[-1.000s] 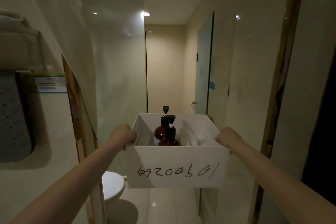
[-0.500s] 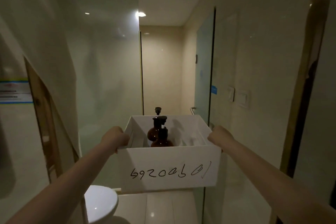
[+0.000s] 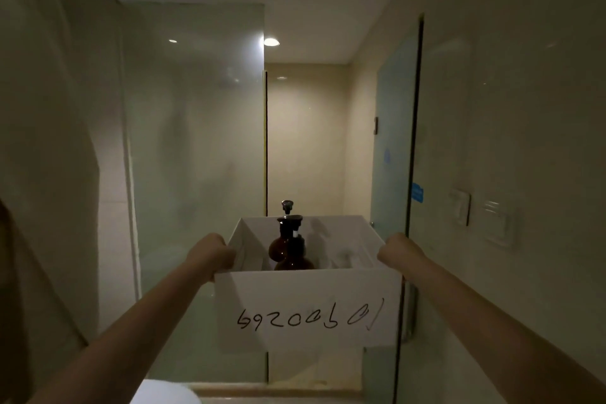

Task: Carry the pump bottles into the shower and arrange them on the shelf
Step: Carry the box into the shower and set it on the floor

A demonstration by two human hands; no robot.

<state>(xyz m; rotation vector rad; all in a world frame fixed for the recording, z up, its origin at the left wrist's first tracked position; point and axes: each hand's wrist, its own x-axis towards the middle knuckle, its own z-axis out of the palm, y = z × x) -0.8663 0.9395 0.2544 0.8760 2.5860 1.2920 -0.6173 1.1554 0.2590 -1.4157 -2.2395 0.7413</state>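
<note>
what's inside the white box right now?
Two brown pump bottles stand upright in the box: the near bottle covers part of the far bottle. The front wall hides their bases and the box floor.

Dim beige bathroom, glass shower panel (image 3: pixel 196 157) left, recessed ceiling light (image 3: pixel 271 42), wall switches (image 3: pixel 498 223) right

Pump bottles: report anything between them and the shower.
Nothing visible blocks the brown pump bottles in the white box: the gap between the frosted glass panel and the open glass door is free; a low floor sill crosses it.
</note>
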